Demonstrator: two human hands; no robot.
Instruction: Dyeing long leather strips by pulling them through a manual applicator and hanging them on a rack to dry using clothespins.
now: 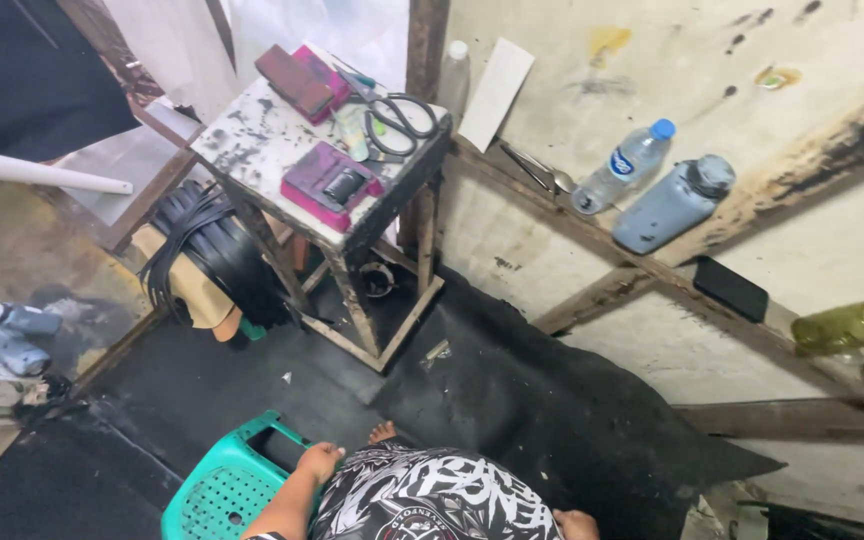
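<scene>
the left hand (pixel 320 462) is rested on the rim of a green plastic stool (pixel 227 490), its fingers (pixel 330 452) curled loosely over the edge, so the stool is touched but nothing appears to be lifted. the scissors (pixel 402 120), pink cases (pixel 330 185) and other tools on the tabletop (pixel 252 135), well beyond the fingers, are left untouched. the right hand (pixel 577 525) is cut off at the frame's edge; whether anything is held cannot be told. the stool's seat is partly hidden by the arm.
</scene>
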